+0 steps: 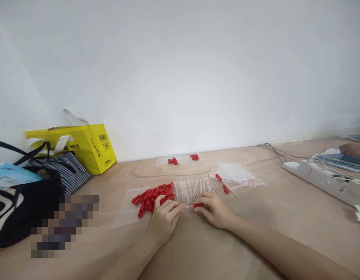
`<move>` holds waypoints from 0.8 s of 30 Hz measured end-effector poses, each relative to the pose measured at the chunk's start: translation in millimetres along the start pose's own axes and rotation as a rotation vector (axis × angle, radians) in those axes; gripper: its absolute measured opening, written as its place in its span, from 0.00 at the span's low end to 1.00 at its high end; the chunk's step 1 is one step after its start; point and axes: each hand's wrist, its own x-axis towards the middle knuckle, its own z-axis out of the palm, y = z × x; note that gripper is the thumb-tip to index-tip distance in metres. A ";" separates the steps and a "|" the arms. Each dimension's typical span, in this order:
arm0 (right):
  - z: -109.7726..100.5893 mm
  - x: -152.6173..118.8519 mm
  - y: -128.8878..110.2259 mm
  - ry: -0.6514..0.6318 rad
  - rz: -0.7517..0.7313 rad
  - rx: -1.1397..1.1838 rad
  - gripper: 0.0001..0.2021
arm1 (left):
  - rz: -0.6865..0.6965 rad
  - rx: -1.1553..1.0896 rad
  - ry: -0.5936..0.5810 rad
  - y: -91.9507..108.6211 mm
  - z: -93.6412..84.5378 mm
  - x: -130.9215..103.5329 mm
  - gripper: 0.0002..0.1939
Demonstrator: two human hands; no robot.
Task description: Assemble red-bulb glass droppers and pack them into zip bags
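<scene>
My left hand (165, 217) pinches a thin clear dropper tube (188, 207) near the table surface. A red rubber bulb (198, 205) sits in the fingers of my right hand (215, 210), at the tube's right end; how far the tube goes in is hidden. Beside my left hand, a pile of red rubber bulbs (149, 199) lies on a clear plastic bag (124, 210). Several clear tubes (194, 186) are spread just beyond both hands. To their right lie two red bulbs (226, 189) with tubes, on or beside flat clear bags (234, 173).
Near the wall lies a clear bag (184, 160) with red-ended pieces. A yellow bag (101, 155), a striped bag (66, 171) and a black bag (28, 214) stand at left. At right are a white power strip (308, 179), cables and another person's hand (352, 149).
</scene>
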 end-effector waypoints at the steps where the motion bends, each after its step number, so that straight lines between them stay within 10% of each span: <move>1: -0.1 -0.1 -0.7 0.000 -0.004 0.011 0.06 | 0.010 0.006 -0.004 0.2 -0.2 -0.1 0.13; 24: 4.4 -5.6 4.7 0.041 -0.168 -0.001 0.07 | 0.171 0.056 -0.003 6.5 -0.1 -0.7 0.14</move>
